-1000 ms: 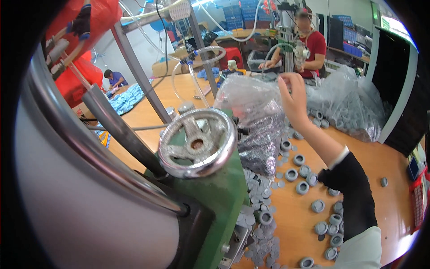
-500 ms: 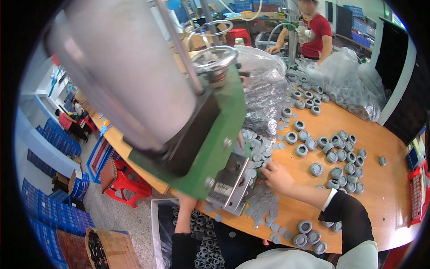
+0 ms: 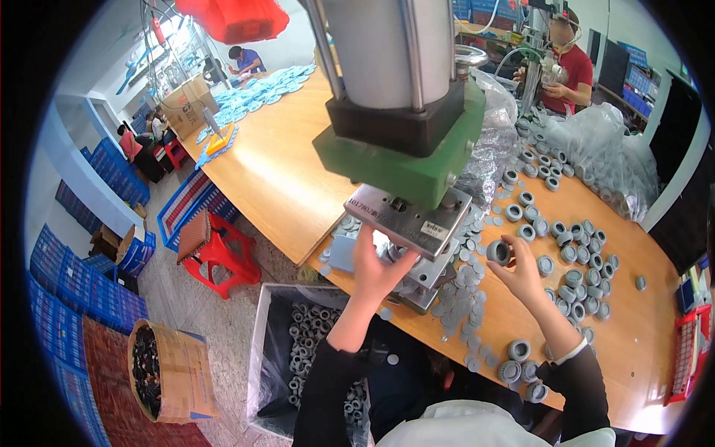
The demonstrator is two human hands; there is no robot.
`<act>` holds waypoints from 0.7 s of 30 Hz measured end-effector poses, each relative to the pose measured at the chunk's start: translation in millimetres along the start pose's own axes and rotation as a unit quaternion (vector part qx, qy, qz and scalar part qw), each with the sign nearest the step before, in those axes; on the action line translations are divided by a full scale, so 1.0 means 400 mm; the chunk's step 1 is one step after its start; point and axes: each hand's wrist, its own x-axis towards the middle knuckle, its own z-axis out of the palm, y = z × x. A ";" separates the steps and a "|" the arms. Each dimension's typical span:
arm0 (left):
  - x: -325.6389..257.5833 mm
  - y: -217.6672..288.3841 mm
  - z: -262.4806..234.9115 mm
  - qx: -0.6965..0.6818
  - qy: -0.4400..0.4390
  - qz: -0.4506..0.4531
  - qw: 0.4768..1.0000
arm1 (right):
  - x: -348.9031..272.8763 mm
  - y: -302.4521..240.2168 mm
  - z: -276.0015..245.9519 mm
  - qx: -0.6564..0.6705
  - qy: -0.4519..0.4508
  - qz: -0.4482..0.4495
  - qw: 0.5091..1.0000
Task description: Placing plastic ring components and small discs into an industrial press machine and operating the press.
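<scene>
Between the thumb and fingers of my right hand [image 3: 523, 274] is a grey plastic ring-shaped cap [image 3: 498, 253], held over the table just right of the press. My left hand [image 3: 375, 270] reaches in under the steel upper plate [image 3: 406, 222] of the green bench press [image 3: 406, 165]. Its thumb and forefinger are spread apart, and the plate hides the fingertips. Beneath them lies the press's lower metal block [image 3: 430, 274]. Loose grey discs [image 3: 463, 294] are strewn on the table between the press and my right hand.
Several grey caps [image 3: 585, 257] are scattered across the right of the wooden table [image 3: 275, 179]. A lined bin [image 3: 261, 365] of grey rings stands below the left edge. Near it are a red stool [image 3: 223, 257] and a carton [image 3: 182, 372]. A co-worker [image 3: 573, 74] sits across the table.
The view has swung, so the press shows more fully. My right hand has left the discs beside the press and now holds a grey cap. My left hand now reaches under the plate.
</scene>
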 end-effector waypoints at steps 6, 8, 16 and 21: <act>0.013 -0.033 0.064 0.022 -0.065 -0.071 0.995 | -0.081 -0.185 -0.044 0.079 0.037 -0.083 0.993; -0.033 -0.044 0.030 0.157 0.019 0.024 0.987 | -0.096 -0.238 0.008 0.095 0.033 -0.127 0.987; -0.327 -0.194 -0.172 0.148 0.194 -0.194 0.950 | 0.003 -0.315 0.185 0.149 0.040 -0.077 0.985; -0.378 -0.254 -0.260 0.302 0.163 -0.217 0.914 | 0.049 -0.344 0.209 0.155 0.036 -0.079 0.984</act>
